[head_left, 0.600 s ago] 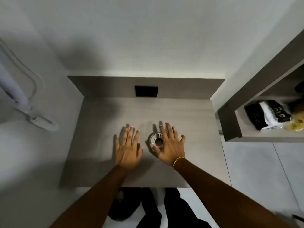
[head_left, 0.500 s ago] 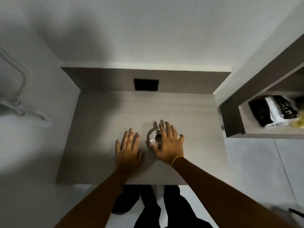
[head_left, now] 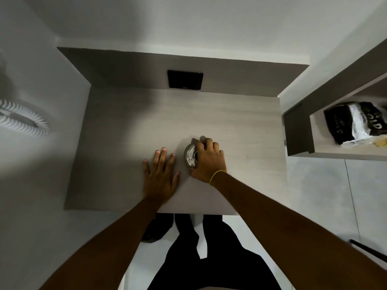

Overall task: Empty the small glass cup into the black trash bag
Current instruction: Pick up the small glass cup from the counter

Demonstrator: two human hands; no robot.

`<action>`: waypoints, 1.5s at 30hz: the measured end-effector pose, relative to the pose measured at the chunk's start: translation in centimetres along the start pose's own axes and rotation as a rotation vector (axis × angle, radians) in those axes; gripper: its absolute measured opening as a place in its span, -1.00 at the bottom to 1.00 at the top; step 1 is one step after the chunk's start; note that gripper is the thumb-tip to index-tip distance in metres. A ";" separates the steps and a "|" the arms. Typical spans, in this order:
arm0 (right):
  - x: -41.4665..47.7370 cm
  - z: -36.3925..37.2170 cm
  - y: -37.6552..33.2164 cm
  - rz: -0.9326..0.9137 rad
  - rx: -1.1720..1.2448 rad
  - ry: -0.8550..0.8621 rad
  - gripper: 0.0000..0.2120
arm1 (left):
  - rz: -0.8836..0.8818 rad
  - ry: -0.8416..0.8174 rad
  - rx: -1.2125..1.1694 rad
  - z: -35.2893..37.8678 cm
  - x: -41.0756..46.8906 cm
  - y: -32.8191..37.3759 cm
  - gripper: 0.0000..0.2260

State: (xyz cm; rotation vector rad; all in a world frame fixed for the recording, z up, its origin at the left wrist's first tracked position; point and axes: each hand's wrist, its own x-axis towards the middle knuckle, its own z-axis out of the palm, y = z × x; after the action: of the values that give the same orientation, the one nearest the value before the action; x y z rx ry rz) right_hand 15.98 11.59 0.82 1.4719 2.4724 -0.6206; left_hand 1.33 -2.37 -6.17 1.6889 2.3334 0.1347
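The small glass cup (head_left: 190,156) stands on the grey wooden desk (head_left: 129,130), right of centre. My right hand (head_left: 209,162) wraps around the cup's right side, fingers curled over its rim and thumb at its near side. My left hand (head_left: 161,174) lies flat on the desk just left of the cup, fingers spread, holding nothing. A dark rounded shape (head_left: 156,230) on the floor under the desk's front edge may be the black trash bag; I cannot tell for sure.
A black socket plate (head_left: 185,79) sits in the desk's back panel. A shelf unit (head_left: 299,132) on the right holds a black-and-white packet (head_left: 356,122). A white ribbed hose (head_left: 23,122) hangs on the left wall. My dark trouser legs (head_left: 209,258) show below the desk.
My right hand has closed around the glass cup, fingers curling over its rim. The left hand stays flat on the desk. The view has shifted closer over the desk.
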 end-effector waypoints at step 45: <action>-1.4 -0.3 12.5 0.051 -0.018 0.031 -0.01 | 0.005 0.027 0.039 1.0 0.1 -0.3 -0.39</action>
State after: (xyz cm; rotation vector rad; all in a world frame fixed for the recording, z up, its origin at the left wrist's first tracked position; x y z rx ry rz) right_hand 27.58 15.81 -1.49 1.5440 2.4479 -0.5697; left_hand 1.25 -2.47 -7.23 1.7221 2.3658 0.1144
